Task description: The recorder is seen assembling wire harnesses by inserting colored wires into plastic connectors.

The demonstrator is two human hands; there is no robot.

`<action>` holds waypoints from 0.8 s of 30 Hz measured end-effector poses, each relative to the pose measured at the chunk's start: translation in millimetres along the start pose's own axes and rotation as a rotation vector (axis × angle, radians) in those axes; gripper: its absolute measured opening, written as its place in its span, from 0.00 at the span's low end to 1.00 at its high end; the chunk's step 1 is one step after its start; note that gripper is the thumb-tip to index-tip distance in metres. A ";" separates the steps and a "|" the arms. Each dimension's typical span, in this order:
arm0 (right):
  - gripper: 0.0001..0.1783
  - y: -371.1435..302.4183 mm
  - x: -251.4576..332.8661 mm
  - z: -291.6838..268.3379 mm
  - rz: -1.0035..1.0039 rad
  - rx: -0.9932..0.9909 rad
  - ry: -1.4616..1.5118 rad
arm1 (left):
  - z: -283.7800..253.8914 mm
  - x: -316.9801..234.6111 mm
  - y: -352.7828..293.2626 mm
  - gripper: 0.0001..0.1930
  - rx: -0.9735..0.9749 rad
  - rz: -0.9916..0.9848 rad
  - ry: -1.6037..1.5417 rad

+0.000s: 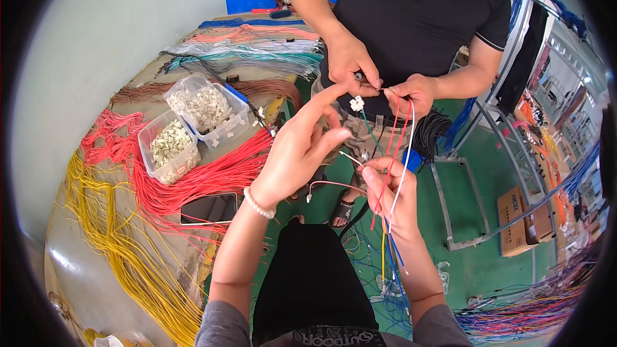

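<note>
My left hand [301,148], with a beaded bracelet on its wrist, is raised with thumb and index finger apart and nothing visible between them. Its index fingertip overlaps a co-worker's hand [350,61] in the picture; whether they touch I cannot tell. A small white connector [357,103] on a green wire is just beyond my fingers. My right hand [393,194] pinches a bunch of wires: a white wire [406,154], red ones, and blue and yellow ends [384,250] hanging below. The co-worker's other hand [414,93] grips the upper ends of the red and white wires.
On the table at left, two clear plastic boxes [149,162] hold small white connectors. Red wires [186,183], yellow wires [109,225] and a phone [209,209] lie around them. A metal frame [459,244] and cardboard box [514,222] stand at right.
</note>
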State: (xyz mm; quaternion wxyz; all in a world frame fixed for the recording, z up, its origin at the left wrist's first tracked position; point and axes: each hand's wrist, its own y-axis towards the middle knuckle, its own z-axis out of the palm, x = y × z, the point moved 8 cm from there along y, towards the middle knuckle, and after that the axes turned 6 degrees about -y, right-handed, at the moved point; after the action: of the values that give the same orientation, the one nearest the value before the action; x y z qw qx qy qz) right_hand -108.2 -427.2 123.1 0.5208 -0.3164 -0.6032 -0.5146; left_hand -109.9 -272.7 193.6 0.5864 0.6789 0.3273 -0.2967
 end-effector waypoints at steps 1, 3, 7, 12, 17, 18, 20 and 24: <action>0.07 0.6 0.9 0.7 -0.003 0.009 0.006 | -1.3 3.5 6.6 0.26 -0.008 0.005 0.094; 0.07 0.3 4.9 4.0 -0.005 0.030 -0.023 | -0.8 8.6 17.9 0.25 -0.008 0.058 0.163; 0.07 0.8 1.8 8.5 0.029 0.051 -0.059 | 5.6 11.5 33.0 0.24 0.062 0.096 0.191; 0.08 -0.5 1.7 11.1 0.014 0.093 -0.098 | 19.0 -0.5 50.1 0.21 0.134 0.156 0.055; 0.08 -0.8 -2.0 13.3 0.046 0.133 -0.081 | 35.1 -12.6 61.5 0.19 0.206 0.174 0.121; 0.07 -1.0 -2.9 14.0 0.055 0.140 -0.104 | 39.5 -13.3 63.8 0.18 0.242 0.177 0.176; 0.07 -1.5 -1.8 14.4 0.063 0.146 -0.126 | 46.2 -14.1 68.4 0.18 0.275 0.223 0.193; 0.06 -0.7 1.4 14.6 0.069 0.152 -0.155 | 62.0 -19.0 71.4 0.18 0.350 0.305 0.226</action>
State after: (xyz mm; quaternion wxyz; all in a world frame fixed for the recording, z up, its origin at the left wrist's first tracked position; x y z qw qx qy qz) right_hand -113.6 -413.8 125.3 0.5126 -0.3356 -0.6675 -0.4231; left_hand -66.1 -343.0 243.1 0.4577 0.8404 0.2282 -0.1793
